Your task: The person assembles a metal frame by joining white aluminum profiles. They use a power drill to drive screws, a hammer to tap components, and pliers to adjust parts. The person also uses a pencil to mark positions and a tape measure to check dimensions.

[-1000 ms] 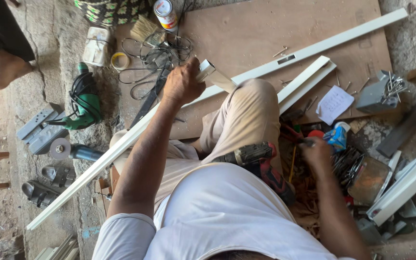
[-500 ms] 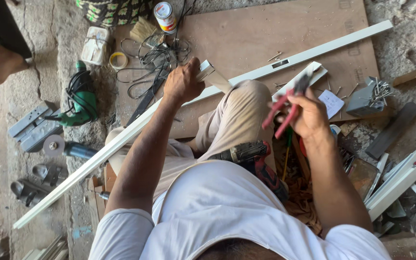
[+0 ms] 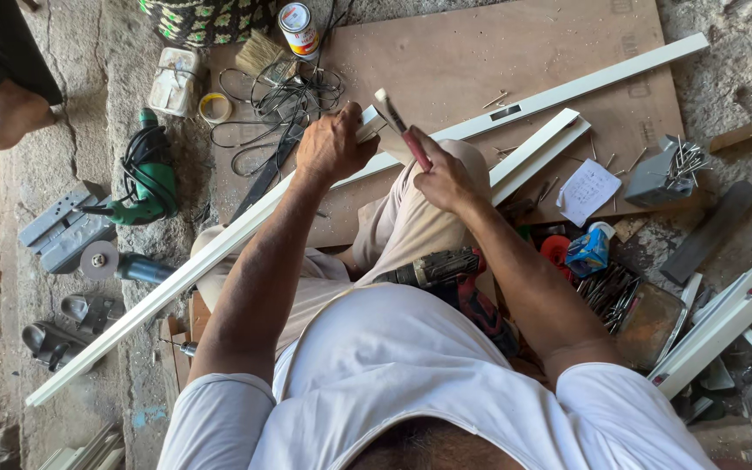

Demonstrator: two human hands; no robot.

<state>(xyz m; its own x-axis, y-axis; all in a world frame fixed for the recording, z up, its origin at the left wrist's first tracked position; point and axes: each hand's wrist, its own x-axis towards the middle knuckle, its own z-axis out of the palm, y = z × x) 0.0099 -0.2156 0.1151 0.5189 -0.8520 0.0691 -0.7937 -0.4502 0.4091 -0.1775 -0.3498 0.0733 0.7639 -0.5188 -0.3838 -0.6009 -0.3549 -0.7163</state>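
Note:
A long white moulding strip runs diagonally across my raised knee, from the brown board at the upper right down to the floor at the lower left. My left hand grips the strip where a short cut piece sticks up. My right hand is closed on red-handled pliers, their jaws pointing up toward the left hand. A second, shorter white strip lies on the board beside my knee.
A cordless drill rests in my lap. A green power tool, an angle grinder, a tape roll, a brush, a can and cables lie to the left. Nails and a small blue bottle sit at right. Another person's foot is upper left.
My right hand came up from the tool pile at the right with the red-handled pliers and brought them in next to my left hand on the strip. The left hand kept its grip.

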